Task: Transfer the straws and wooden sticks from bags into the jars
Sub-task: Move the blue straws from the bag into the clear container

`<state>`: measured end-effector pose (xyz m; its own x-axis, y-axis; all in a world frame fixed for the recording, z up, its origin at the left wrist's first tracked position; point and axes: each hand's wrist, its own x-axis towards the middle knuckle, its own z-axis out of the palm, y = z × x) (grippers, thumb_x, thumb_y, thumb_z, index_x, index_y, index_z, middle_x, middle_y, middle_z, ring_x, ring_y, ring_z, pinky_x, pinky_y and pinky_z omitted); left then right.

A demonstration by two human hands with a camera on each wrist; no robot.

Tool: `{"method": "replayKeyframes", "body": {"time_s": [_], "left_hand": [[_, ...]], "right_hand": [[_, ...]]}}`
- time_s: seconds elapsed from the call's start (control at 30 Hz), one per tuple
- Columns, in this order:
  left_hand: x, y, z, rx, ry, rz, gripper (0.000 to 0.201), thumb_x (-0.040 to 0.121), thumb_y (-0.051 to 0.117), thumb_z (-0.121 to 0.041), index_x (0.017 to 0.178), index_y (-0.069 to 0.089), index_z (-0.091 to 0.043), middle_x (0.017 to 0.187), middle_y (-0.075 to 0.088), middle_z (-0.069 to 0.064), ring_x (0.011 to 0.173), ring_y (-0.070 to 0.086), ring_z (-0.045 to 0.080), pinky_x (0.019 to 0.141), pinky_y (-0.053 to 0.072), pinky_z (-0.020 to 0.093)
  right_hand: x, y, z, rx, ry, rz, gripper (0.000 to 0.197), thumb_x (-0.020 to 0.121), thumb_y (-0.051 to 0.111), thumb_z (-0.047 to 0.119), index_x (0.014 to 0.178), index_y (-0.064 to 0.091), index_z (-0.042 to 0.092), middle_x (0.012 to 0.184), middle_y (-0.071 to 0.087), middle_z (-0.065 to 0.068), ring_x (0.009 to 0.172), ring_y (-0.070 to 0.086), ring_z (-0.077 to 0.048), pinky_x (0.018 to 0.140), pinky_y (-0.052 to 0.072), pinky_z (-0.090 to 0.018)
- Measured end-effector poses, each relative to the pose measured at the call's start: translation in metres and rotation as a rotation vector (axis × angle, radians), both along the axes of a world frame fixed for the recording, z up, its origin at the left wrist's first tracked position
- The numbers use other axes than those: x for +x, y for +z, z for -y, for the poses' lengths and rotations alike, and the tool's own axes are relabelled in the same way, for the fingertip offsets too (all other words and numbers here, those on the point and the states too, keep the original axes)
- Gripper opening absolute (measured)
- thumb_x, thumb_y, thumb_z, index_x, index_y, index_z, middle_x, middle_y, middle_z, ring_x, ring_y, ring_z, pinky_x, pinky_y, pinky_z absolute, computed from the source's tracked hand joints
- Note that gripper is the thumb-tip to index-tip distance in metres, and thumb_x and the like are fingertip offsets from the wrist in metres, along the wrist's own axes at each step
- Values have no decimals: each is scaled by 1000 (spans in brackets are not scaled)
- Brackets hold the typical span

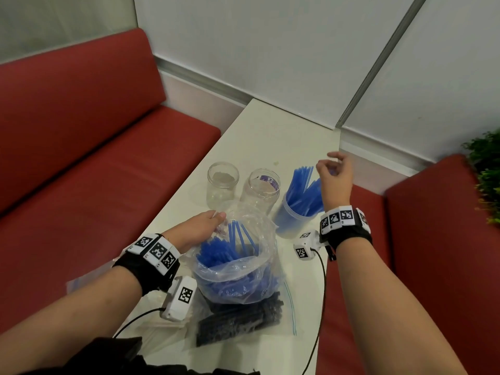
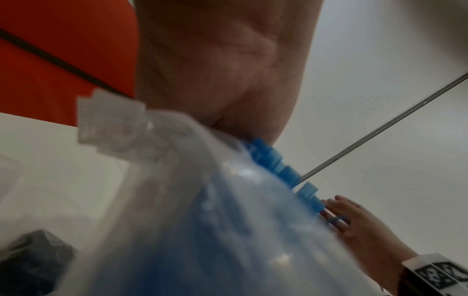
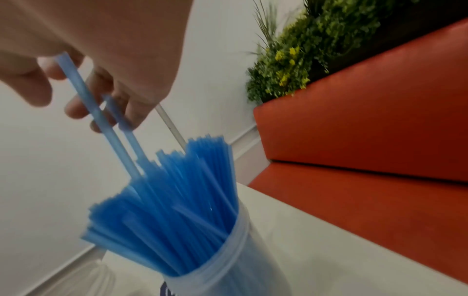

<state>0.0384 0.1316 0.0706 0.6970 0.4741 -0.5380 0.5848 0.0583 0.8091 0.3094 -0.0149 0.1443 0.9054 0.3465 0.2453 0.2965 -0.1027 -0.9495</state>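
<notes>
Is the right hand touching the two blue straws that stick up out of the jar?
Touching. In the right wrist view, the right hand has its fingers around the two raised straws, whose lower ends stand in the jar.

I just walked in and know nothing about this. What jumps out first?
Bright blue straws fan out of a plastic jar on the white table, under the right hand, whose fingers touch two of them. Nearer, the left hand grips a clear bag with more blue straws, beside two empty glass jars.
</notes>
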Motion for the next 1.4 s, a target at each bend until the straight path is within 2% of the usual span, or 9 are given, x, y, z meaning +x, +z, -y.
{"method": "replayKeyframes", "body": {"time_s": [0.17, 0.3, 0.47, 0.8, 0.93, 1.03, 1.17, 1.23, 1.4], "left_hand": [[4, -1, -1, 1, -6, -1, 38, 108, 32, -48, 116, 60, -24, 110, 63, 0, 97, 57, 15, 85, 43, 34], [5, 0, 0, -1, -19, -9, 38, 108, 31, -48, 114, 60, -24, 110, 63, 0, 97, 56, 15, 87, 43, 36], [6, 1, 1, -3, -32, -14, 39, 108, 31, -49, 113, 60, -25, 110, 63, 0, 99, 58, 17, 88, 45, 36], [3, 6, 5, -5, -40, -5, 40, 107, 33, -52, 115, 61, -26, 110, 63, -1, 96, 56, 16, 80, 44, 33], [1, 11, 10, 5, -45, -1, 40, 107, 32, -52, 114, 62, -25, 109, 65, 0, 97, 57, 18, 86, 45, 36], [-2, 19, 14, 12, -58, 6, 41, 107, 32, -51, 115, 62, -25, 110, 67, 3, 102, 61, 24, 93, 49, 39], [-5, 28, 20, 22, -61, 12, 44, 108, 31, -50, 119, 61, -22, 109, 66, 3, 101, 61, 26, 94, 49, 40], [-6, 31, 24, 19, -58, 31, 44, 108, 31, -49, 119, 61, -19, 109, 67, 4, 97, 61, 23, 87, 49, 36], [-14, 30, 37, 6, -56, 76, 46, 109, 30, -48, 123, 60, -16, 111, 65, 10, 91, 57, 19, 84, 47, 35]], "right_hand": [[-12, -20, -3, -359, -62, 367, 34, 106, 41, 27, 136, 56, 21, 132, 59, 5, 128, 52, -15, 118, 33, -43], [-25, -65, 5, -1159, 126, 415, 68, 105, 23, 54, 160, 11, 16, 169, -2, -10, 154, -10, -34, 124, -6, -52], [-13, -52, 8, -941, -90, 459, 69, 102, 26, 61, 161, 12, 28, 168, -1, -13, 153, -10, -37, 119, -13, -54], [-6, -48, 20, -857, -122, 125, 76, 101, 34, 62, 161, 10, 22, 168, -5, -12, 154, -9, -37, 124, 2, -53], [-12, -44, 28, -841, 207, 41, 69, 103, 39, 53, 161, 13, 24, 169, -2, -3, 154, -12, -31, 121, -6, -51], [-23, -30, 34, -490, 92, 104, 52, 104, 47, 40, 154, 35, 30, 163, 30, 5, 152, 20, -17, 120, 12, -35], [-56, -8, 32, -254, 97, -10, 24, 99, 50, 16, 117, 65, 20, 107, 70, -4, 88, 65, -7, 87, 56, -32], [-80, -4, 31, -269, 336, -127, 22, 96, 51, 6, 110, 64, 14, 89, 71, -10, 76, 68, -17, 81, 59, -39], [-145, -26, 40, -765, 682, -127, 34, 92, 60, 8, 123, 51, 18, 110, 64, -4, 98, 64, -19, 93, 55, -36]]}}
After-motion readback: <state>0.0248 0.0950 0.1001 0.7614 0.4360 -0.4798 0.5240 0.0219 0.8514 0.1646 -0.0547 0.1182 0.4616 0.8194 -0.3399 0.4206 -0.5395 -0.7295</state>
